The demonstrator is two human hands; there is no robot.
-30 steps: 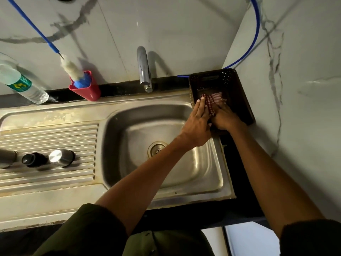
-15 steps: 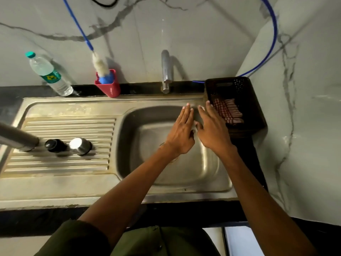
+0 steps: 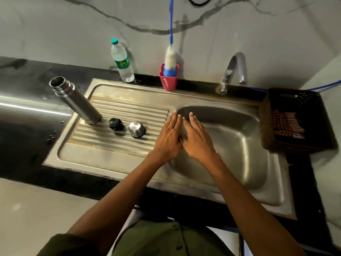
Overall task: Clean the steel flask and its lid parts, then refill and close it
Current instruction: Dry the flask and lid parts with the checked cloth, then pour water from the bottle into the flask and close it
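Flask (image 3: 77,103) untouched on drainboard; left hand (image 3: 170,136), right hand (image 3: 198,140) flat, fingers spread, grip empty.

You see a brushed steel flask (image 3: 76,101) and a shiny steel cap (image 3: 137,128) beside a glossy black plastic stopper (image 3: 115,123) on the dull, stained steel sink (image 3: 118,154) (ribbed drainboard); checked cloth (image 3: 285,124) lies in a perforated dark plastic basket (image 3: 295,95).

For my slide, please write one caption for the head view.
Both empty hands, left and right, over the sink; open steel flask on drainboard.
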